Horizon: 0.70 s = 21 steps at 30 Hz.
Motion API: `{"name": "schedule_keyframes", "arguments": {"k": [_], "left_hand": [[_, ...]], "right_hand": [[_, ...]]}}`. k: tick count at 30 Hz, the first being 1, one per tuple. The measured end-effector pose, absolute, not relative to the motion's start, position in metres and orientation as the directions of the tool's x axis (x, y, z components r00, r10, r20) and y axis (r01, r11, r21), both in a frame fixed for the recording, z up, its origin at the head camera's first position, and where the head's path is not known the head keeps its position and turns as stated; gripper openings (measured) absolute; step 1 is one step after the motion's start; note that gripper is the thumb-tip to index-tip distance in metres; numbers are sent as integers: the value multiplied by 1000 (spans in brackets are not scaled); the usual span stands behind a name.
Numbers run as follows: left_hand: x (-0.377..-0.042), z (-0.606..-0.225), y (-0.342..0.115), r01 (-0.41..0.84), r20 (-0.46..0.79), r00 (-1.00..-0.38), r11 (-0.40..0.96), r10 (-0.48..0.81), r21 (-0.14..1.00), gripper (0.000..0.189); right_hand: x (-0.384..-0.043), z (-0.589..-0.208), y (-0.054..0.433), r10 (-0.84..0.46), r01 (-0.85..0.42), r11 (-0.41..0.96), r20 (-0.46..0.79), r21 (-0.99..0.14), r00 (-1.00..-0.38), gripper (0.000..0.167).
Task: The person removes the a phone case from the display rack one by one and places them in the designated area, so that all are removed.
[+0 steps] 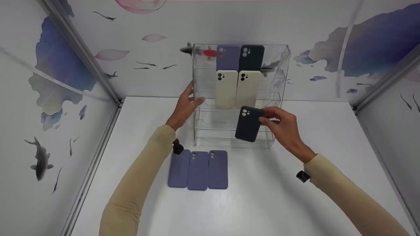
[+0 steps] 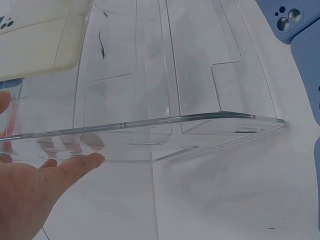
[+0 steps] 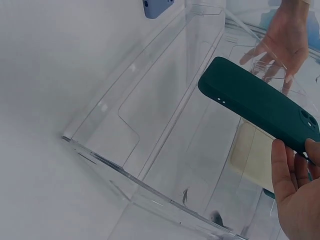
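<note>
My right hand (image 1: 284,127) pinches a dark green phone case (image 1: 248,126) by its upper right edge, thumb in front. The case hangs tilted before the lower tiers of a clear acrylic display rack (image 1: 215,124); the right wrist view shows the green phone case (image 3: 260,105) from its back side. At the rack's left side panel rests my left hand (image 1: 184,108), fingers extended, thumb along the panel. Two cream phone cases, a left one (image 1: 226,90) and a right one (image 1: 247,90), stand side by side on a middle tier. Behind them stand a purple case (image 1: 228,57) and another dark green case (image 1: 252,57).
Three purple phone cases lie in a row on the white table (image 1: 262,203) before the rack: left (image 1: 178,170), middle (image 1: 198,172) and right (image 1: 218,170). Printed wall panels (image 1: 157,78) enclose the table at the back and sides.
</note>
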<state>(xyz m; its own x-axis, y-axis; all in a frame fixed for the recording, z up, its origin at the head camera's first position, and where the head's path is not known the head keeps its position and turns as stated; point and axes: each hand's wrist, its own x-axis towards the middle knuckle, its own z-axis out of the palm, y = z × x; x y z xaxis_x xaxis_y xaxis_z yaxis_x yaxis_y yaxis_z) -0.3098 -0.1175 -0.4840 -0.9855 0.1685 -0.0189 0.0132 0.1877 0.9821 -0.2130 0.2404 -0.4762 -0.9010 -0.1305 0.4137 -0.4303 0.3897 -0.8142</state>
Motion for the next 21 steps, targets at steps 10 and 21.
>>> {"name": "schedule_keyframes", "arguments": {"k": [10, 21], "left_hand": [[-312, -484, -119, 25, -12, -983, 201, 182, 979, 92], [-314, -483, -120, 2, -40, -983, 230, 176, 973, 92]], "right_hand": [[-206, -491, 248, -142, -410, 394, 386, -822, -911, 29], [-201, -500, 250, -153, -380, 389, 348, -839, -925, 29]]}}
